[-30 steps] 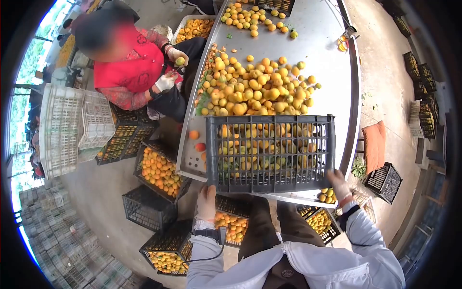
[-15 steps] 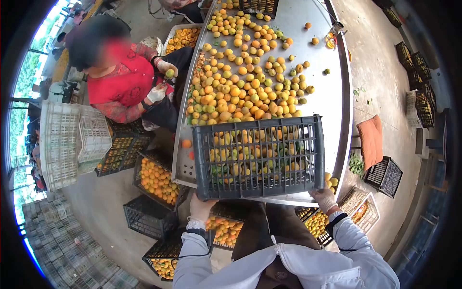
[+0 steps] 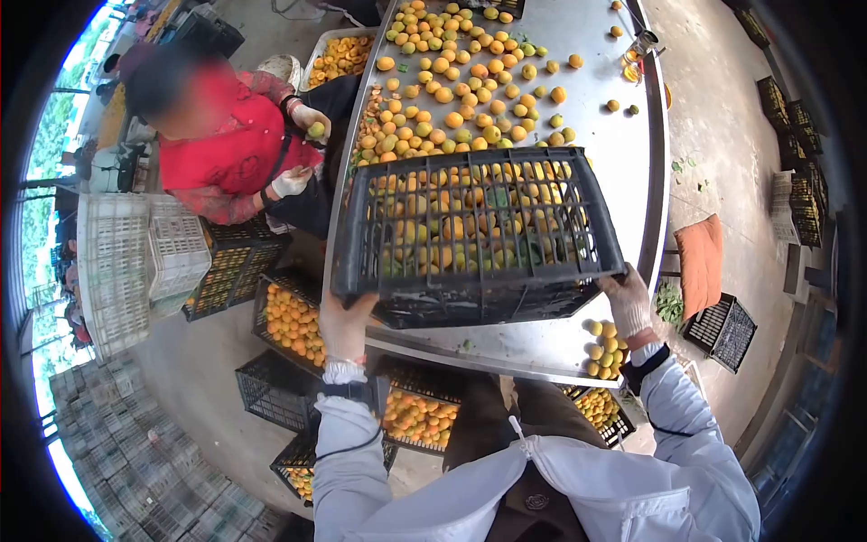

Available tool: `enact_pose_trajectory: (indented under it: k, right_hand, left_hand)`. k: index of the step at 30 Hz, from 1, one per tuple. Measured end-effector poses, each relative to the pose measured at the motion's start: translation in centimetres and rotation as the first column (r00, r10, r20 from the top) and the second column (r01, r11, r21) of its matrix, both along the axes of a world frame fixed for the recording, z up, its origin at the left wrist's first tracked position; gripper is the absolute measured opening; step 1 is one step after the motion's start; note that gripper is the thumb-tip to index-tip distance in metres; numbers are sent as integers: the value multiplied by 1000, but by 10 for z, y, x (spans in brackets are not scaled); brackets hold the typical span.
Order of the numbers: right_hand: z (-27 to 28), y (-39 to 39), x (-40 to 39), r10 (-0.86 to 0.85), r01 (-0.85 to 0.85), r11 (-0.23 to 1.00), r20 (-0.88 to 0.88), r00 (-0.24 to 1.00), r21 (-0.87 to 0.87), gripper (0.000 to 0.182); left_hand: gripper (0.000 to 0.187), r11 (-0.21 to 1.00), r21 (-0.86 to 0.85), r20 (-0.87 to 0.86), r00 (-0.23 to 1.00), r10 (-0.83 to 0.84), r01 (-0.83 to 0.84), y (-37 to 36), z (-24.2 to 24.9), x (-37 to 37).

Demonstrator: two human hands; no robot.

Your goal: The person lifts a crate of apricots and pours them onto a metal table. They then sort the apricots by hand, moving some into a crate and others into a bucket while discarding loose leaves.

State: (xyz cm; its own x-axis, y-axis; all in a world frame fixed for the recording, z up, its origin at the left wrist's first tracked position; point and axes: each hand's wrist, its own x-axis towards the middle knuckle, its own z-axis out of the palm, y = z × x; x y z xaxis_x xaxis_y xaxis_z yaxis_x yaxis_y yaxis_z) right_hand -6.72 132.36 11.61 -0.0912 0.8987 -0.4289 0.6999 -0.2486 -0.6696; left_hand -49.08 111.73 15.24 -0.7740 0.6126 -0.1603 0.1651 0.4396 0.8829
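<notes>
Both my gloved hands grip a black plastic crate (image 3: 492, 282), tilted over the metal table (image 3: 623, 208). Through its lattice I see yellow-orange fruit that look like apricots, with some green leaves. My left hand (image 3: 346, 330) is closed on the crate's near left corner, and my right hand (image 3: 629, 305) on its near right corner. Loose apricots (image 3: 461, 95) spread over the table beyond the crate. A small group of apricots (image 3: 605, 350) lies at the near right corner of the table, below my right hand.
At the left sits a person in a red vest (image 3: 226, 144), a fruit in one gloved hand. A white tray (image 3: 312, 68) of cut fruit stands beyond them. Crates of apricots (image 3: 293, 330) are on the floor, with stacked white crates (image 3: 113, 262) farther left. An orange cushion (image 3: 700, 265) is right.
The crate has shifted forward over the table and tilted further, with both my hands following it. More of the table's near edge and the fruit at its right corner now show.
</notes>
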Motion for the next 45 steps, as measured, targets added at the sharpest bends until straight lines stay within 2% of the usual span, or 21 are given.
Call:
enact_pose_trajectory:
  k: [2,3,4,6,8,11,12,13,17,18,20,21,24,26,28,31,33,34,36,40,45]
  right_hand:
    - [2,35,-23,-26,27,1000,-41,999,16,52]
    - [20,49,-43,-48,49,998,-33,998,26,53]
    - [39,61,-64,-71,72,997,-26,997,37,54]
    - [43,80,-83,-138,135,989,52,989,63,56]
    - [37,83,-88,-197,197,979,4,980,43,60]
    - [11,70,-80,-288,292,957,-177,941,-3,63]
    - [37,52,-87,-323,321,946,-191,927,-42,65]
    - [32,42,-80,-334,329,942,-232,914,-61,66]
    - [-8,14,-42,-357,340,934,-366,859,-112,68]
    - [-2,10,-43,-352,342,934,-438,827,-106,69]
    - [12,4,-46,-366,341,930,-376,851,-134,71]
    - [12,0,-46,-379,362,925,-368,849,-118,70]
    - [6,-9,-37,-368,372,925,-395,842,-69,71]
    - [10,-4,-31,-286,304,953,-408,867,-21,69]
    - [31,-2,-33,-472,437,878,-490,733,-194,64]
    - [24,-8,5,-456,285,888,-621,638,-361,59]
    - [14,-16,24,-449,332,893,-541,711,-305,55]
    - [8,-17,29,-440,355,898,-499,746,-261,54]
    - [1,-19,35,-486,384,873,-493,722,-299,53]
    - [30,-22,15,-452,328,891,-552,701,-314,55]
    - [54,-17,3,-465,389,883,-604,648,-263,50]
  left_hand:
    - [33,987,-159,-59,998,20,-30,34,5,-14]
    - [37,990,-138,-147,989,14,-34,45,-8,-25]
    - [44,960,-274,-230,973,-6,-59,65,3,-27]
    - [52,965,-242,-239,970,38,-98,91,9,-31]
    - [52,971,-202,-170,981,92,-126,97,7,-35]
    - [53,977,-121,-96,981,166,-177,80,-6,-35]
    - [55,978,-75,-85,978,190,-196,71,-8,-31]
    - [67,981,-141,56,988,140,-131,65,13,-21]
    - [64,978,-160,84,985,148,-134,21,-16,-17]
    - [64,979,-154,87,985,150,-136,17,-17,-12]
    - [60,982,-88,59,983,172,-167,11,-18,-1]
    - [61,983,-157,-77,994,83,-94,0,-32,-8]
    - [63,995,-88,-128,991,36,-47,-11,-36,0]
    - [56,994,-43,85,991,107,-104,-16,-7,25]
    - [58,981,-136,156,975,158,-138,-39,3,51]
    - [60,989,-12,167,975,147,-147,-72,2,90]
    - [63,964,-186,399,882,252,-191,-84,5,105]
    - [63,964,-178,398,881,255,-199,-81,4,108]
    - [63,913,-22,738,609,290,-408,-79,1,113]
    - [55,923,-46,741,607,287,-381,-61,-15,94]
    - [44,820,-105,842,389,374,-562,-59,36,99]
